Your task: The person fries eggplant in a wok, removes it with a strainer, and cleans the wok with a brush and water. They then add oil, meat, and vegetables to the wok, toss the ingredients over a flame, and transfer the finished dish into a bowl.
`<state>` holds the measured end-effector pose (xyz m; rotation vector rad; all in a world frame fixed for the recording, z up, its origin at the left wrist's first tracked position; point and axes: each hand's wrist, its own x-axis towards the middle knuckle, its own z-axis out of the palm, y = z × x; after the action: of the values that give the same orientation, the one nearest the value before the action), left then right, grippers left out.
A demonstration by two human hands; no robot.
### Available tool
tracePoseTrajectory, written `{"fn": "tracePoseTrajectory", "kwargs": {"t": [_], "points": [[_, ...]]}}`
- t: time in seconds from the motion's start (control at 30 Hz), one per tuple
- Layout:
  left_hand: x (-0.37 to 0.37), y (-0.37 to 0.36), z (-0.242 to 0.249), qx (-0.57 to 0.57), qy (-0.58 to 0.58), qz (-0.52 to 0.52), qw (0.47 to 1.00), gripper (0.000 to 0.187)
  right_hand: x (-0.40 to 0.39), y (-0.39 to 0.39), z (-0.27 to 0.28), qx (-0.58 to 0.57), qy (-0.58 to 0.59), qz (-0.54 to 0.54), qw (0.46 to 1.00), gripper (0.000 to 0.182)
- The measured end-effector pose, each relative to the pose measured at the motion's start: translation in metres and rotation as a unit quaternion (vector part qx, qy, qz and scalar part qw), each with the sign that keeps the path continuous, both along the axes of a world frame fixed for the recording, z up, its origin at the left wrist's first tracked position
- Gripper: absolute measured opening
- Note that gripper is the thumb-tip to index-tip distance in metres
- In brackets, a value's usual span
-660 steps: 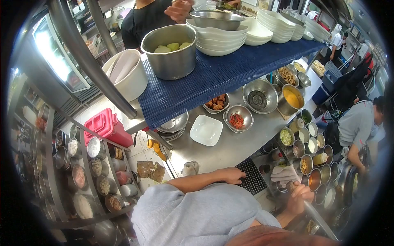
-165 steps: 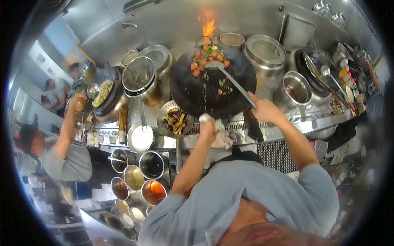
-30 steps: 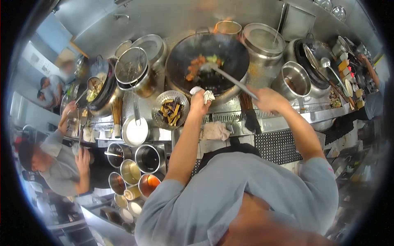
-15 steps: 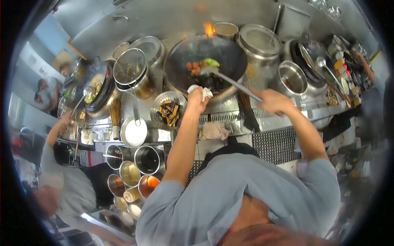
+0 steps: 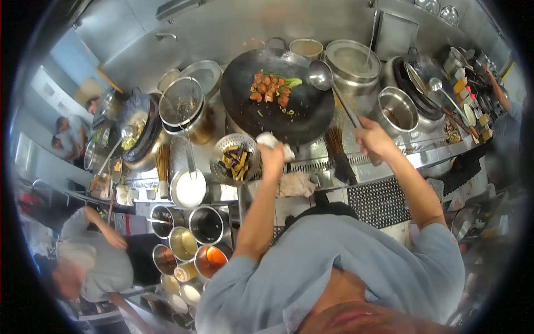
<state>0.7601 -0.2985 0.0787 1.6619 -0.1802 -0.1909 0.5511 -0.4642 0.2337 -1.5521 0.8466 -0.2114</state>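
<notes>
My left hand (image 5: 272, 160) is closed on a folded white cloth (image 5: 268, 140) at the near left rim of a large black wok (image 5: 245, 114). The cloth covers whatever part of the wok it grips. Browned food chunks with green vegetable pieces (image 5: 272, 89) lie in the wok's upper middle. In my right hand (image 5: 374, 139) is the long handle of a metal ladle (image 5: 320, 75), its bowl over the wok's right rim, with no food visible in it. Just left of my left hand, a perforated strainer (image 5: 218, 167) holds dark purple and yellow fried strips.
A wire-mesh skimmer (image 5: 181, 100) rests on a pot at left. Bamboo brushes (image 5: 162, 167) stand along the range. Below left are several sauce pots (image 5: 206, 225). To the right is a steel pot (image 5: 397, 110). A co-worker (image 5: 105, 261) stands left, near another wok.
The wok has tipped and its inside shows more fully. The ladle bowl has moved from the food to the right rim. The flame behind has shrunk to sparks. The left co-worker's arm has drawn back.
</notes>
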Motion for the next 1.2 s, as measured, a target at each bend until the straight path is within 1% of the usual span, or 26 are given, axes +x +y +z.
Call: {"fn": "tracePoseTrajectory", "kwargs": {"t": [0.03, 0.07, 0.1, 0.13, 0.17, 0.2, 0.23, 0.27, 0.37, 0.4, 0.47, 0.53, 0.57, 0.6, 0.67, 0.73, 0.77, 0.8, 0.83, 0.87, 0.93, 0.97, 1.0, 1.13, 1.17, 1.2], "points": [[-0.010, 0.006, 0.003, -0.047, 0.066, -0.065, 0.995, 0.067, 0.008, -0.004, -0.004, -0.099, 0.048, 0.010, 0.994, 0.053], [-0.020, 0.006, 0.015, 0.013, 0.051, -0.064, 0.997, 0.067, 0.021, -0.003, -0.013, -0.020, 0.015, 0.006, 1.000, 0.053], [-0.023, 0.003, 0.028, -0.039, 0.078, -0.056, 0.995, 0.058, 0.035, 0.003, -0.018, 0.060, -0.013, 0.004, 0.998, 0.054], [-0.022, -0.002, 0.039, -0.088, 0.106, -0.045, 0.989, 0.050, 0.047, 0.014, -0.012, 0.179, -0.035, -0.027, 0.983, 0.035], [-0.007, -0.005, 0.048, -0.052, 0.136, -0.090, 0.985, 0.040, 0.056, 0.019, -0.009, 0.251, -0.091, 0.019, 0.964, 0.013], [0.006, -0.005, 0.055, -0.012, 0.171, -0.133, 0.976, 0.032, 0.059, 0.031, -0.003, 0.378, -0.144, 0.027, 0.914, 0.010], [0.000, -0.001, 0.081, -0.126, 0.234, -0.139, 0.954, 0.011, 0.065, 0.040, -0.010, 0.460, -0.172, 0.013, 0.871, 0.009], [-0.001, 0.003, 0.085, -0.130, 0.278, -0.108, 0.945, 0.012, 0.070, 0.045, -0.018, 0.539, -0.199, 0.001, 0.819, 0.016], [-0.013, 0.014, 0.074, -0.117, 0.352, -0.062, 0.927, 0.010, 0.055, 0.056, -0.035, 0.596, -0.205, 0.007, 0.776, 0.024], [-0.013, 0.015, 0.060, -0.180, 0.368, -0.069, 0.910, 0.008, 0.048, 0.059, -0.043, 0.607, -0.189, 0.006, 0.772, 0.024], [-0.019, 0.019, 0.031, -0.242, 0.387, -0.059, 0.888, 0.008, 0.030, 0.060, -0.058, 0.566, -0.193, 0.004, 0.802, 0.025], [-0.020, 0.019, 0.007, -0.148, 0.208, -0.150, 0.955, 0.015, 0.010, 0.061, -0.080, 0.587, -0.169, 0.021, 0.791, 0.033], [-0.023, 0.015, 0.030, -0.188, 0.362, -0.069, 0.910, 0.023, 0.000, 0.065, -0.086, 0.571, -0.133, -0.006, 0.810, 0.034], [-0.022, 0.016, 0.024, -0.189, 0.362, -0.057, 0.911, 0.023, -0.013, 0.067, -0.093, 0.551, -0.096, -0.032, 0.829, 0.035], [-0.018, 0.020, 0.008, -0.239, 0.380, -0.070, 0.891, 0.026, -0.039, 0.056, -0.153, 0.549, -0.052, 0.063, 0.832, 0.040], [-0.018, 0.023, -0.001, -0.223, 0.383, -0.052, 0.895, 0.023, -0.063, 0.056, -0.226, 0.251, 0.098, 0.222, 0.937, 0.045], [-0.018, 0.025, -0.007, -0.227, 0.386, -0.066, 0.892, 0.022, -0.074, 0.056, -0.268, 0.261, 0.097, 0.232, 0.932, 0.045], [-0.017, 0.025, -0.009, -0.230, 0.389, -0.081, 0.888, 0.020, -0.082, 0.055, -0.311, -0.025, 0.055, 0.307, 0.950, 0.045], [-0.019, 0.025, 0.000, -0.224, 0.387, -0.071, 0.892, 0.020, -0.086, 0.055, -0.340, -0.309, 0.002, 0.350, 0.884, 0.045], [-0.021, 0.023, 0.018, -0.177, 0.409, -0.052, 0.894, 0.018, -0.084, 0.056, -0.357, -0.301, -0.006, 0.356, 0.885, 0.045], [-0.023, 0.021, 0.032, -0.126, 0.427, -0.024, 0.895, 0.016, -0.079, 0.057, -0.378, -0.284, 0.189, 0.411, 0.846, 0.041], [-0.023, 0.019, 0.034, -0.122, 0.423, -0.023, 0.898, 0.017, -0.074, 0.055, -0.382, -0.251, 0.261, 0.422, 0.831, 0.037], [-0.025, 0.019, 0.034, -0.118, 0.421, -0.023, 0.899, 0.018, -0.071, 0.053, -0.391, -0.248, 0.258, 0.425, 0.831, 0.037], [-0.021, 0.020, 0.025, -0.105, 0.429, -0.047, 0.896, 0.020, -0.059, 0.049, -0.433, -0.004, 0.279, 0.561, 0.779, 0.053], [-0.021, 0.021, 0.025, -0.090, 0.432, -0.055, 0.896, 0.021, -0.064, 0.049, -0.397, 0.184, 0.181, 0.452, 0.854, 0.057], [-0.021, 0.021, 0.026, -0.077, 0.433, -0.064, 0.896, 0.022, -0.068, 0.051, -0.316, 0.358, 0.067, 0.318, 0.876, 0.062]]}}
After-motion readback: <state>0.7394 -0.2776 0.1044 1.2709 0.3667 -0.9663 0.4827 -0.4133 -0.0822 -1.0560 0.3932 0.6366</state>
